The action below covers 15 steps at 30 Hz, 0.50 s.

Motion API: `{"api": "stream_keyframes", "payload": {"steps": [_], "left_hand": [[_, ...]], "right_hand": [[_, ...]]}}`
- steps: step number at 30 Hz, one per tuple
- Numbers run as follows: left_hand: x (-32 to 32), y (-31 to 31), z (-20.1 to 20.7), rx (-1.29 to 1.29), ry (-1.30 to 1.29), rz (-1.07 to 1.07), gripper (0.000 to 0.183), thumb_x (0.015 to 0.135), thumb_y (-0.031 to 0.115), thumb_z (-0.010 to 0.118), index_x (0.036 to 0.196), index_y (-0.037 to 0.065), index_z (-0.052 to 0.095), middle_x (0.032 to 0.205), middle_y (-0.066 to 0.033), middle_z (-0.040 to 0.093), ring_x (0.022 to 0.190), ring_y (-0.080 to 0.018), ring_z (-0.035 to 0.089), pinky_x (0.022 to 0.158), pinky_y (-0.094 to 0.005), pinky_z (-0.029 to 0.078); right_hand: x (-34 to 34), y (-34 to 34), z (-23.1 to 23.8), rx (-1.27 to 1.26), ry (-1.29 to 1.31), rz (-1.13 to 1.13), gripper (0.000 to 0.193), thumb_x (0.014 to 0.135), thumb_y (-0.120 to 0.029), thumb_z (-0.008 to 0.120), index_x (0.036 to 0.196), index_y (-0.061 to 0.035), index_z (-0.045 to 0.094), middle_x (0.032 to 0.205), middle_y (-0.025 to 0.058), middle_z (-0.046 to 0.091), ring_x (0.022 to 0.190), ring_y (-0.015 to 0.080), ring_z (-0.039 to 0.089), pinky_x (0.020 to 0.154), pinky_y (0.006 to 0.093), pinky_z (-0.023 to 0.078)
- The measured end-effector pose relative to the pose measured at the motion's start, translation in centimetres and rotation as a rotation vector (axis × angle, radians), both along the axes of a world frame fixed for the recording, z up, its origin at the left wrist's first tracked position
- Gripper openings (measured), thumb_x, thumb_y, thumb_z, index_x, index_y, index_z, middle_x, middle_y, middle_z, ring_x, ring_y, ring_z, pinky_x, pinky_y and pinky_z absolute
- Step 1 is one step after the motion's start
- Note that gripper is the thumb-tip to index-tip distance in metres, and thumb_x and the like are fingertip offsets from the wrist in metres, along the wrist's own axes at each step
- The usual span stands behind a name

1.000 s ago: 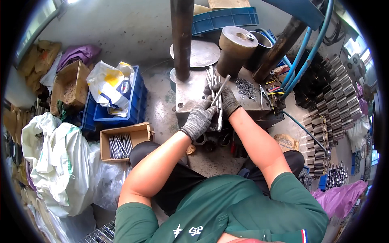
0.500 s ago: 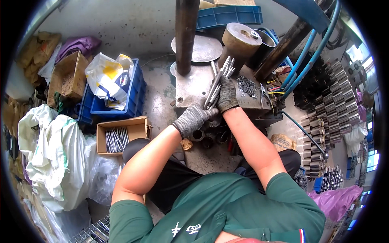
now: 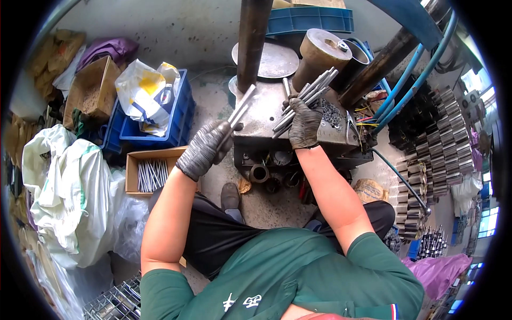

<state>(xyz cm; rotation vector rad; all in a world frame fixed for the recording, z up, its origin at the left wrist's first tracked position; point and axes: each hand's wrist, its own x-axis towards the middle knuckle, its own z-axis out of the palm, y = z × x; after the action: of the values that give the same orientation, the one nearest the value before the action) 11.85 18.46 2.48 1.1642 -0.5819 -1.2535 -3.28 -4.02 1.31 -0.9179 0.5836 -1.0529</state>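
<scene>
My left hand (image 3: 206, 146), in a grey work glove, is closed round a few thin metal rods (image 3: 242, 105) that point up and away. It is off the left edge of the machine's metal bed (image 3: 256, 124), above the floor. My right hand (image 3: 305, 124), gloved too, grips a thicker bundle of metal rods (image 3: 314, 92) over the bed. Right of that hand lies a heap of small dark metal parts (image 3: 332, 114), with pliers (image 3: 352, 130) beside it. Below my left forearm's far side stands a cardboard box (image 3: 132, 174) holding many similar rods (image 3: 152, 175).
A dark steel column (image 3: 250, 48) and a thick metal cylinder (image 3: 321, 53) rise from the machine. Blue hoses (image 3: 413, 82) hang at the right. Stacked metal tubes (image 3: 445, 144) stand farther right. Left are a blue crate (image 3: 184, 109) with bags and a white sack (image 3: 66, 197).
My hands were together at one bundle of rods. Now my left hand has drawn away to the left with a few rods, while my right keeps the rest, tilted further right.
</scene>
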Motion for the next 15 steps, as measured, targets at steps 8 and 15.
{"api": "stream_keyframes", "payload": {"steps": [8, 15], "left_hand": [[-1.3, -6.1, -1.8, -0.234, 0.150, 0.197, 0.030, 0.105, 0.019, 0.062, 0.130, 0.004, 0.060, 0.110, -0.0124, 0.073, 0.100, -0.0244, 0.073, 0.092, -0.0383, 0.059], [-4.1, -10.4, -2.5, -0.380, -0.163, 0.300, 0.031, 0.105, 0.001, 0.052, 0.135, 0.004, 0.060, 0.116, -0.0109, 0.072, 0.115, -0.0201, 0.066, 0.103, -0.0331, 0.051]], "right_hand": [[1.0, -0.4, -2.5, -0.615, 0.084, -0.132, 0.055, 0.084, 0.009, 0.072, 0.130, -0.0055, 0.047, 0.099, 0.0045, 0.067, 0.086, 0.0101, 0.065, 0.078, 0.0265, 0.057], [1.2, -0.8, -2.1, -0.661, 0.040, -0.057, 0.061, 0.088, 0.012, 0.067, 0.138, -0.0117, 0.042, 0.101, 0.0083, 0.067, 0.069, 0.0136, 0.065, 0.056, 0.0283, 0.060]]}}
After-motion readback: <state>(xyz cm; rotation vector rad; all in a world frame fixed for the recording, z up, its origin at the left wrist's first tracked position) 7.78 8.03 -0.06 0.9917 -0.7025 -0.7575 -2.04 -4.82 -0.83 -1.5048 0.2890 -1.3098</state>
